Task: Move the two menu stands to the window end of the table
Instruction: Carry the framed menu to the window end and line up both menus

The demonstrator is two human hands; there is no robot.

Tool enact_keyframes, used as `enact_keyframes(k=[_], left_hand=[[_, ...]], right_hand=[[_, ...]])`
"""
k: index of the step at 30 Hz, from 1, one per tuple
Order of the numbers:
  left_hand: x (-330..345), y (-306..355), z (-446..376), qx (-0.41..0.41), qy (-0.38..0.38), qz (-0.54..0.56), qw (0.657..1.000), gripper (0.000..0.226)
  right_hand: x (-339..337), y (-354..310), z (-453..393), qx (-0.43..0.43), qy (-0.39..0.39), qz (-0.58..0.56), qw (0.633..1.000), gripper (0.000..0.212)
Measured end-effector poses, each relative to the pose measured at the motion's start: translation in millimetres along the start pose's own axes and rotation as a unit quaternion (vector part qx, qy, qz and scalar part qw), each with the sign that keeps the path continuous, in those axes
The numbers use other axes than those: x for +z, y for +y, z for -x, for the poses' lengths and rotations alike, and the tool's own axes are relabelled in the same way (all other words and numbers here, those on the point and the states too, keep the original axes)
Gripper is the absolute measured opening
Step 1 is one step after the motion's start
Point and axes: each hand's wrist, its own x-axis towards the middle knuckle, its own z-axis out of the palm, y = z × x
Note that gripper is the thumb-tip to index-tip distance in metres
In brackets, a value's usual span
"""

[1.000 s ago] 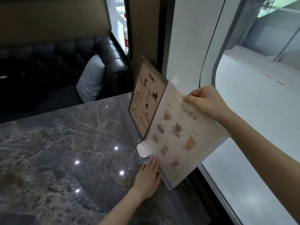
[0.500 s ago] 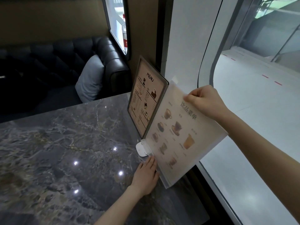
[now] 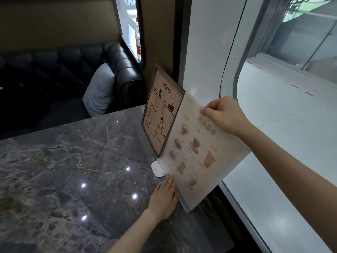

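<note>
Right hand [image 3: 225, 114] pinches drinks menu stand [image 3: 200, 152] top | left hand [image 3: 164, 198] flat at base | framed menu stand [image 3: 162, 110] behind

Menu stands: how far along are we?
Done: the dark-framed brown menu stand stands at the window end of the grey marble table. In hand: the right hand grips the clear acrylic drinks menu stand by its top, the left hand steadying its base. Left: release it.
</note>
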Motion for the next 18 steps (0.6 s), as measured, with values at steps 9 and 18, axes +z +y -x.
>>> enact_keyframes(k=[9,18], left_hand=[[-1,-1,-1,0.003,-0.009,0.021,1.0,0.057],[-39,-6,-9,-0.052,0.08,0.145,0.985,0.039]], right_hand=[[-1,-4,1,0.002,-0.008,0.01,1.0,0.038],[-5,-25,7,-0.065,-0.015,0.103,0.992,0.042]])
